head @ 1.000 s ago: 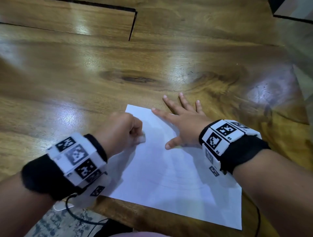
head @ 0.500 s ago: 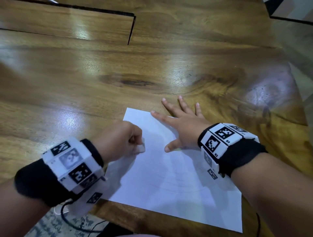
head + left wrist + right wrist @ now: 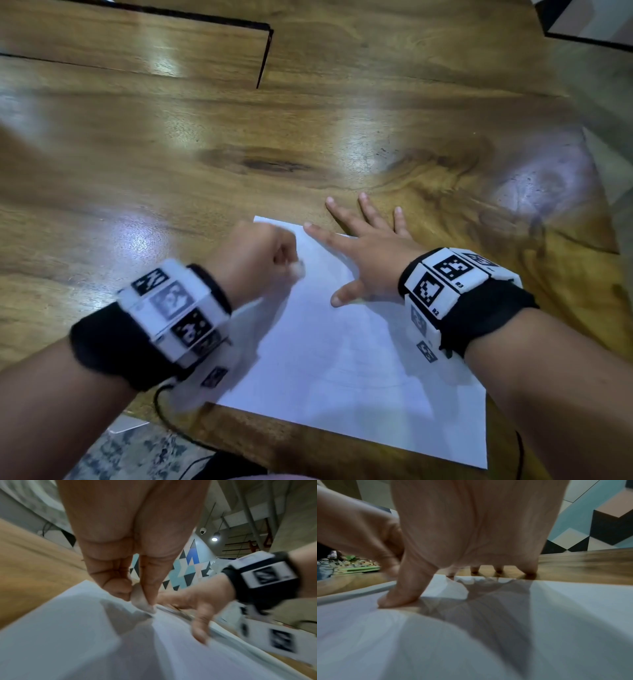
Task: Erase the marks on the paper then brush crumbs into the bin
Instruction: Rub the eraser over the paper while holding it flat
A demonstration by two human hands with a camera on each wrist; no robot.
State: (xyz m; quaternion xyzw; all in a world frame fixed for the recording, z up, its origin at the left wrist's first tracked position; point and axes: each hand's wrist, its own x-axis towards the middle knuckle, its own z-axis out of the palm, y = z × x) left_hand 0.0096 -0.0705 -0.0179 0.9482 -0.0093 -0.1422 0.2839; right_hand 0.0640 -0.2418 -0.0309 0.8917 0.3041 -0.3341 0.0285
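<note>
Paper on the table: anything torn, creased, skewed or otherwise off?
Nothing stands out. The paper lies flat and untorn, angled on the table; the right hand holds it down, and the left hand pinches the eraser.

Glossy brown wooden table w/ dark knot carries flat white rectangular paper sheet near its front edge.

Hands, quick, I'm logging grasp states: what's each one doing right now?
Left hand: closed, pinching a white eraser against the paper.
Right hand: open, fingers spread flat, pressing the paper down.
</note>
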